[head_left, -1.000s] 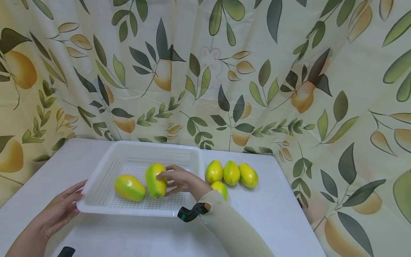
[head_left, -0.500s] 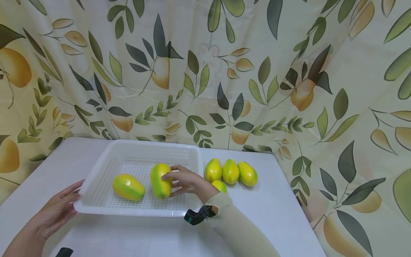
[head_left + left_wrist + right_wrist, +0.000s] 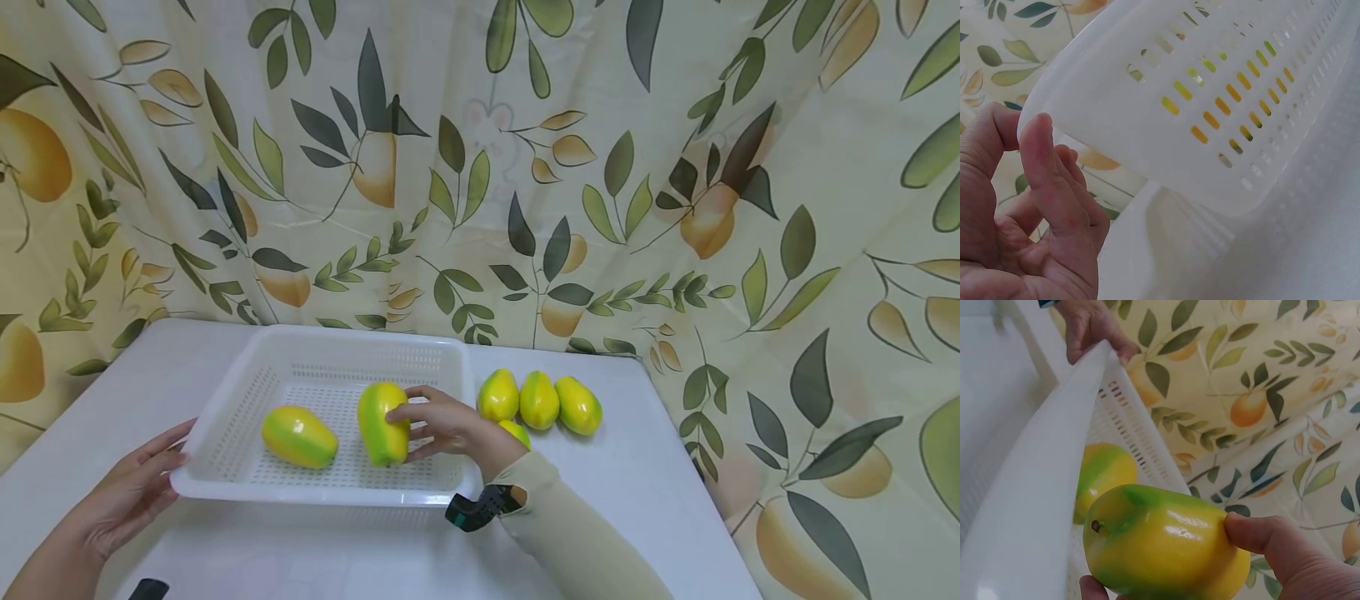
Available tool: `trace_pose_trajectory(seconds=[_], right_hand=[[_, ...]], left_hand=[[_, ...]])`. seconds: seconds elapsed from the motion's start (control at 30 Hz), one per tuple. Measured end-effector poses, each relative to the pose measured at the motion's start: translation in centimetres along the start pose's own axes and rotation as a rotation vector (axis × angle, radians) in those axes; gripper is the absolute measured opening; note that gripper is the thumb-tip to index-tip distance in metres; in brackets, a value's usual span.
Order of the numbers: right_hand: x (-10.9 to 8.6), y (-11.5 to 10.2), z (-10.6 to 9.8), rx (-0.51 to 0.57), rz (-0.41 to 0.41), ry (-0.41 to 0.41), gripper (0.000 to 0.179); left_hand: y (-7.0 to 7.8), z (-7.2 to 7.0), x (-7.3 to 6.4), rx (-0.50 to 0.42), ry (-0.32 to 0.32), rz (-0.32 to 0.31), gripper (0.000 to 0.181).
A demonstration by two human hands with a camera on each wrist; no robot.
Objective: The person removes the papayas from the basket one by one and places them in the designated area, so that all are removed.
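My right hand (image 3: 453, 427) holds a yellow-green papaya (image 3: 382, 425) over the right half of a white perforated plastic basket (image 3: 322, 498). In the right wrist view, the thumb presses one end of this papaya (image 3: 1160, 540) and a fingertip shows at its underside. Another papaya (image 3: 300, 437) lies inside the basket, left of the held one. At the basket's near left corner, my left hand (image 3: 142, 492) pinches the rim. The left wrist view shows its thumb and fingers on either side of that rim, beside the slotted wall of the basket (image 3: 1110, 119).
Right of the basket, three papayas (image 3: 538, 402) stand in a row on the white table (image 3: 630, 500). One more papaya (image 3: 516, 432) is mostly hidden behind my right wrist. A leaf-and-fruit patterned curtain (image 3: 465, 275) hangs along the table's back edge.
My right hand has moved to the right with the papaya, widening the gap to the papaya lying in the basket. The left hand keeps its place on the rim.
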State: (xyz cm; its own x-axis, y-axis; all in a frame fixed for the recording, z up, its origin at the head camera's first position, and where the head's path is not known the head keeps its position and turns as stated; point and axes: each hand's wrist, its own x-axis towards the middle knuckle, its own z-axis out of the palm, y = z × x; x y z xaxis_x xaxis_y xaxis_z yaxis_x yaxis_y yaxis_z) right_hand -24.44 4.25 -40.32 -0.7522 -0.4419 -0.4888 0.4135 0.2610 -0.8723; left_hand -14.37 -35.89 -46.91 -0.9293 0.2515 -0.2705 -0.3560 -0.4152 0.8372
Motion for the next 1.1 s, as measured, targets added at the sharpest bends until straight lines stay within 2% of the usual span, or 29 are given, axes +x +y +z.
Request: trace_pose_trajectory(seconds=[0.63, 1.1], right_hand=[[-3.6, -0.8, -1.8, 0.001, -0.050, -0.013, 0.067], [-6.3, -1.3, -3.0, -0.022, -0.044, 0.012, 0.070]], left_hand=[[0.0, 0.1, 0.0, 0.005, 0.001, 0.013, 0.044], [0.1, 0.1, 0.0, 0.009, 0.034, -0.005, 0.044]])
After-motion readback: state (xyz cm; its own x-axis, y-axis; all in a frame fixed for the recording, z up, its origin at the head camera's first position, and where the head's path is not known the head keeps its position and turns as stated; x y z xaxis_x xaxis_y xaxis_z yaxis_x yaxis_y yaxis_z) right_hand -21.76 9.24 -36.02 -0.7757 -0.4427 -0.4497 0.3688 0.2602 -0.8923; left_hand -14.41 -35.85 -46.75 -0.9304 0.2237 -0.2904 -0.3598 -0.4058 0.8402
